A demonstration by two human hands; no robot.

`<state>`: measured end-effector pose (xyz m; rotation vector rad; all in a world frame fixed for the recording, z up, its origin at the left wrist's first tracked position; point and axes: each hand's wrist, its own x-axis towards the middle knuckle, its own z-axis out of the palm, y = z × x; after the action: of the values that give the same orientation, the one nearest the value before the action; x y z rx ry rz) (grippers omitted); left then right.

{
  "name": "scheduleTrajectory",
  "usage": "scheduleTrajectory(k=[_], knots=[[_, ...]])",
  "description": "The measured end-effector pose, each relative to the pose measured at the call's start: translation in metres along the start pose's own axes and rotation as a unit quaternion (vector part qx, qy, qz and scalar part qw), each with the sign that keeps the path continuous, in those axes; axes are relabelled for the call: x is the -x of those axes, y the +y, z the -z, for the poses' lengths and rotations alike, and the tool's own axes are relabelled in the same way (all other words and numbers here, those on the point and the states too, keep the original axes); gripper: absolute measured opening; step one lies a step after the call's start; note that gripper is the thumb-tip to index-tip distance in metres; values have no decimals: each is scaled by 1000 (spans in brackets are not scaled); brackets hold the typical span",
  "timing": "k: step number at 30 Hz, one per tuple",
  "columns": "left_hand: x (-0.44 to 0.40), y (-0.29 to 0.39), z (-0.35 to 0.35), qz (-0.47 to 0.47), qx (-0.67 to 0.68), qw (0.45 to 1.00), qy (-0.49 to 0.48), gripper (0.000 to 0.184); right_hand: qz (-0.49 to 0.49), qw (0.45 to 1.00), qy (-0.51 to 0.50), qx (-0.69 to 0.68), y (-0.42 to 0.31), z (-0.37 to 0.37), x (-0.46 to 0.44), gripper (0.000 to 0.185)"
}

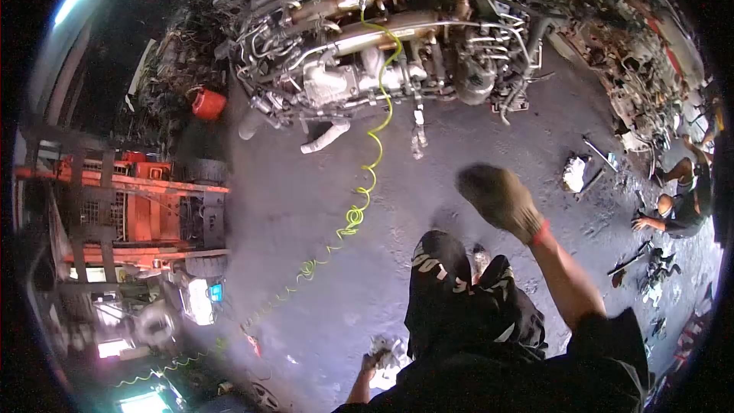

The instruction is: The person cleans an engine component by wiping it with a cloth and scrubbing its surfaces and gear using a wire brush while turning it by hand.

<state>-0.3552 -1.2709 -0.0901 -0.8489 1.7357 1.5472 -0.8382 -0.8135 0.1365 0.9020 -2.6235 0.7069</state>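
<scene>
faces a big engine (329, 80) ahead and a little to the left, long axis running from side to side across the view. holds the gloved right hand (498, 199) out beyond the knees (440, 256), fingers aimed forward and left toward the engine, with a red band (541, 232) at the wrist. shows the right fingers close together and fairly straight, apart from the nearest hanging part (418, 130); with only the back of the glove in sight, cannot tell of anything under the palm. has the right hand clearly nearer to the engine than the left. rests the left hand (370, 365) low and back, beside the left hip, right by a crumpled white bundle (391, 358); perhaps touching, but too small and dim there to be sure, so cannot tell whether gripping or loose. has a yellow-green coiled hose (354, 218) slanting from the engine back along the grey floor (283, 183), left of both hands. shares the space with a crouching person (686, 213) far to the right, and a red machine (149, 214) to the left.
</scene>
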Motion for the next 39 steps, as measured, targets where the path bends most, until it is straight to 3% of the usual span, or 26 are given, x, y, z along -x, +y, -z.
scheduleTrajectory(k=[1,2,3,5,6,7,8,9,12,14,17,18,19,22,24,25,26,27,28,29,32,34,35,37,39], knots=[[-7,17,-4,26,-5,1000,3,31,-206,954,-81,-202,-19,25,-89,25],[-20,34,-5,42,-9,999,8,31,-34,994,13,-106,18,-24,-132,23],[-39,57,-8,55,-8,998,11,31,-111,984,-58,-127,17,-8,-213,25],[-86,107,-4,65,-18,998,4,32,-143,966,5,-214,50,-47,-334,33],[-108,135,4,64,-27,998,-2,32,-228,935,-17,-272,33,-3,-385,35],[-129,162,11,65,-38,997,-11,32,-182,922,61,-336,66,-43,-438,41],[-143,189,23,63,-44,997,-15,32,-191,958,49,-207,105,-90,-509,43],[-160,217,36,57,-48,997,-18,32,-215,943,54,-249,118,-102,-554,45],[-205,305,79,35,-70,996,-42,33,-342,922,-6,-180,144,-117,-646,65],[-239,363,109,20,-89,994,-55,33,-430,862,-29,-266,166,-143,-684,52],[-288,443,145,0,-121,990,-73,33,-369,890,26,-266,199,-199,-713,38],[-304,472,157,-2,-134,988,-80,33,-368,891,-33,-262,209,-197,-712,33],[-318,501,166,-3,-151,984,-94,33,-223,939,171,-200,210,-229,-709,36],[-361,593,175,5,-216,966,-140,34,-73,990,109,-57,178,-125,-645,40],[-383,654,168,14,-270,947,-172,34,-16,996,79,-46,157,-63,-583,44],[-390,679,161,14,-298,935,-190,34,14,977,214,-20,139,-57,-551,28],[-391,701,155,16,-326,922,-207,34,-104,938,121,-307,100,2,-511,27],[-395,713,151,12,-349,910,-223,35,-255,792,102,-545,58,64,-472,27],[-379,726,140,11,-372,899,-233,35,-274,787,99,-544,31,83,-433,30],[-368,729,135,10,-387,890,-240,35,-298,794,168,-503,-10,109,-390,31],[-313,731,100,3,-420,868,-266,35,-409,684,296,-527,-104,186,-269,33],[-275,712,72,-4,-425,861,-281,36,-540,630,351,-434,-161,229,-189,25],[-257,699,51,-5,-426,859,-284,36,-605,573,342,-435,-182,246,-141,23],[-232,673,9,-17,-418,860,-293,36,-641,489,438,-398,-216,244,-60,23],[-232,652,-45,-30,-400,865,-303,37,-687,448,438,-368,-229,213,24,33]])
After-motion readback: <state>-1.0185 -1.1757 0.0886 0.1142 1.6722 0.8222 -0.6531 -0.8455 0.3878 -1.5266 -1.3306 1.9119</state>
